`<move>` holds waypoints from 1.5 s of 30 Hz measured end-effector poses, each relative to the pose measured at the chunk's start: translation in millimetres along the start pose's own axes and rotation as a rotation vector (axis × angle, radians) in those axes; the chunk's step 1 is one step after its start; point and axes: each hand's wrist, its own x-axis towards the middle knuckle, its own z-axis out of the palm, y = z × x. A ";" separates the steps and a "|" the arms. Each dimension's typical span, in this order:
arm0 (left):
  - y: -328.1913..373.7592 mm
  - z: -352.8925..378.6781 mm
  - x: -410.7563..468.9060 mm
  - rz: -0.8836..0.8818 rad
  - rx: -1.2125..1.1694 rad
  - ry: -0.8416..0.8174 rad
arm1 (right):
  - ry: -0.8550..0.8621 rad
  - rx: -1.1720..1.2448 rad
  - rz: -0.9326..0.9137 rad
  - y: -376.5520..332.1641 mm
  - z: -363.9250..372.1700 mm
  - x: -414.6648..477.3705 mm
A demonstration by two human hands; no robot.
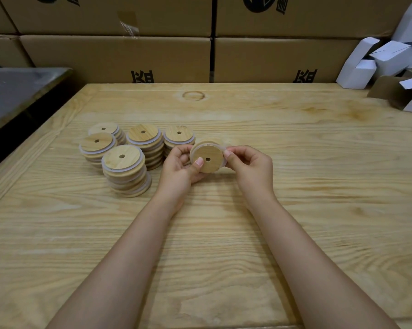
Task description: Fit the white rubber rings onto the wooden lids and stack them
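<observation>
My left hand grips a round wooden lid with a centre hole above the pale wooden surface — my right hand pinches what looks like the white rubber ring at its rim, just beside five stacks of ringed lids.

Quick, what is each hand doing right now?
Left hand: closed, holding the wooden lid.
Right hand: closed, pinching the white rubber ring at the lid's edge.

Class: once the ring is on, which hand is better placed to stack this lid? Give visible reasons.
Left, probably: the left hand grips the lid beside the nearest stack; the right hand only pinches the rubber ring at the lid's opposite edge.
</observation>
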 end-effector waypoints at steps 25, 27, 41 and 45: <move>7.1 -2.2 -0.7 -0.077 -0.171 0.031 | -0.118 0.206 0.218 -0.5 -0.8 -1.3; 7.7 -1.9 -0.8 -0.083 -0.181 0.036 | -0.131 0.208 0.226 -0.8 -1.6 -1.0; 10.1 0.7 -4.1 -0.090 -0.071 -0.035 | -0.095 -0.165 -0.212 -2.6 -10.0 -3.7; 11.6 3.0 -4.7 -0.116 -0.086 -0.012 | -0.074 -0.397 -0.600 -1.2 -16.8 -3.6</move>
